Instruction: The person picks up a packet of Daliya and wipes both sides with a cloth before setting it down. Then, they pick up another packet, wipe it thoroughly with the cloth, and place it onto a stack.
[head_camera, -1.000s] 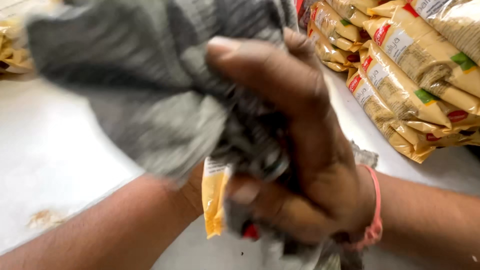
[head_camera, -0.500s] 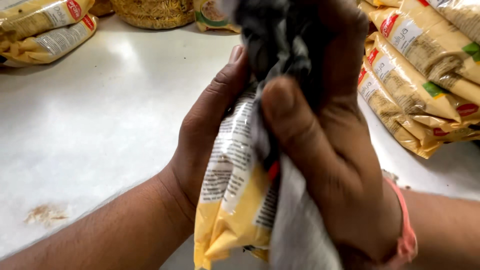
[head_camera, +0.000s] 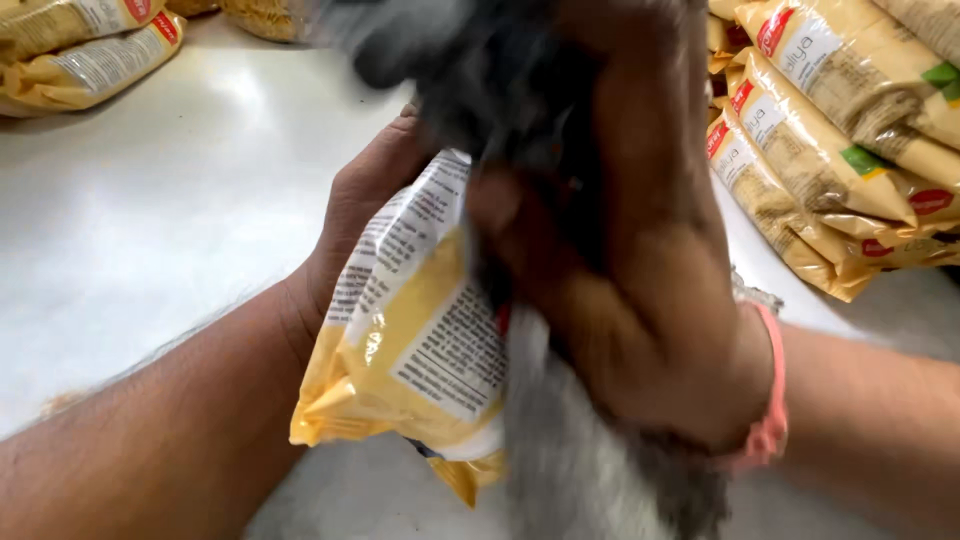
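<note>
The left hand (head_camera: 370, 210) holds a yellow packet (head_camera: 420, 340) upright above the white desk (head_camera: 150, 230), fingers wrapped behind it and closed on its back. The right hand (head_camera: 640, 300) presses a grey cloth (head_camera: 560, 470) against the packet's right side, its grip bunched tight on the fabric; the blur suggests wiping. How much of the packet is already wiped I cannot tell; its printed face looks clean, the covered side is hidden. More yellow packets (head_camera: 830, 150) lie stacked along the desk's right edge, others (head_camera: 80, 40) at the far left corner.
</note>
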